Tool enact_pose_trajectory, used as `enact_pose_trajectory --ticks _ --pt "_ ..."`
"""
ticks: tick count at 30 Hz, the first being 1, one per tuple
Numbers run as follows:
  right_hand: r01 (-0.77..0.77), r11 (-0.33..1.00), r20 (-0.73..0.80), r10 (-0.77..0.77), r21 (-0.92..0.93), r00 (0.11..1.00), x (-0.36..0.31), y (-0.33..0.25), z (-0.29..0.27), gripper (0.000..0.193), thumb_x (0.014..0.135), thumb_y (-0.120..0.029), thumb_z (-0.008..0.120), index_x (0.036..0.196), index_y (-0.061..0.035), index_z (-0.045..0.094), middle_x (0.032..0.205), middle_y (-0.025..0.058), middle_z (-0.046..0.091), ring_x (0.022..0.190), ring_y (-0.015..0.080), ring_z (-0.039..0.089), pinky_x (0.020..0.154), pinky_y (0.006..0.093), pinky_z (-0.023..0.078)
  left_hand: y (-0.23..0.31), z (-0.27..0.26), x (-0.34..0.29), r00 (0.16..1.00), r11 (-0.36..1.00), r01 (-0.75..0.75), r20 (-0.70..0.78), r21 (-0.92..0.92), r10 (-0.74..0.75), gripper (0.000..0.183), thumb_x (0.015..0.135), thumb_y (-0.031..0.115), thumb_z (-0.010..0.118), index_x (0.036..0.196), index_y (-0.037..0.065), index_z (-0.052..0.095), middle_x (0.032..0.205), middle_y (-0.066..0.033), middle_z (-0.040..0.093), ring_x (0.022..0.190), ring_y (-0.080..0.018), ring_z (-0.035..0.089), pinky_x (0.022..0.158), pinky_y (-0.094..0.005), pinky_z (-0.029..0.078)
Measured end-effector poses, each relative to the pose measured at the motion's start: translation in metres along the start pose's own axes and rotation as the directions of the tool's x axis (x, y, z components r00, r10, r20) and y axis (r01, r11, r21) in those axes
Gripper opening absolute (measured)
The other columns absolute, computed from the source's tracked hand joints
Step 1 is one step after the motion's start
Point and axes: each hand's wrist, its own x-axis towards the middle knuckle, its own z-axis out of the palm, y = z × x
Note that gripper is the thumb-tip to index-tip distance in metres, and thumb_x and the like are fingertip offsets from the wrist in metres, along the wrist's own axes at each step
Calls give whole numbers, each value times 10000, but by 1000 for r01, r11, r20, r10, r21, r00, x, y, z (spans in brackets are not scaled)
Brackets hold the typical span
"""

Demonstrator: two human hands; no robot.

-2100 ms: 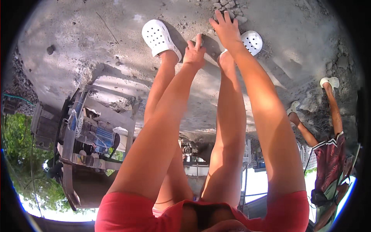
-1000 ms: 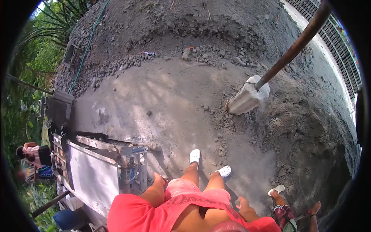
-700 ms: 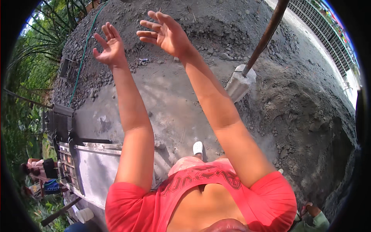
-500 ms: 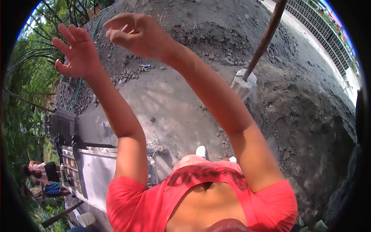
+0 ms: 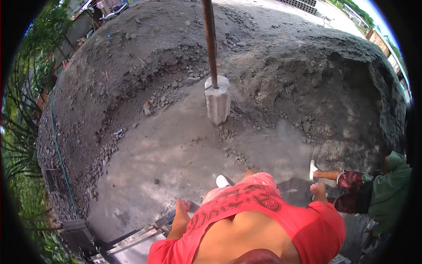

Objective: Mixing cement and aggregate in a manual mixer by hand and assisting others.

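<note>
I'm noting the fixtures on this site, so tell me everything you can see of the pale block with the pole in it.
The block is stout, flat-sided and pale grey, like rough concrete. It stands roughly upright on grey ground, ahead of the wearer. A brown, rusty-looking pole rises from its top past the picture's upper edge. Loose stones lie by its foot.

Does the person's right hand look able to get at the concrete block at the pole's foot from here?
Probably not without stepping closer: the right hand is low beside the red shirt, and the concrete block stands well ahead. Only loose stones seem to lie between, so distance is the obstacle.
</note>
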Motion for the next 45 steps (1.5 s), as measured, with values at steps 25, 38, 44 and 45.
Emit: enact_pose_trajectory --ticks 25,38,44,45 --pt "239 936 331 -146 -260 932 -67 245 -75 197 821 -175 620 896 0 670 796 122 685 647 244 677 546 382 541 -140 293 -144 569 -213 -817 808 536 -153 406 898 338 507 1199 105 649 1125 -78 665 788 -240 653 716 -354 511" --pt "514 782 525 -289 -352 800 -75 338 -27 270 858 -258 583 811 -20 700 801 215 684 772 320 696 645 460 548 -83 206 -60 854 -169 -496 444 851 -270 462 903 407 525 1180 50 620 1110 -104 642 833 -280 638 684 -406 512" --pt "801 404 583 -550 -441 598 -69 347 -4 403 851 -363 577 824 9 731 901 260 694 789 356 701 687 455 533 -116 255 -99 794 -210 -607 570 767 -213 419 896 392 541 1132 65 653 1053 -87 665 750 -230 638 641 -374 511" --pt "884 186 662 -601 -428 447 -67 347 -5 388 839 -343 585 812 18 727 857 252 702 750 347 702 659 451 532 -122 265 -105 768 -253 -640 593 726 -241 429 912 391 518 1169 70 641 1076 -82 658 773 -219 639 661 -374 510"
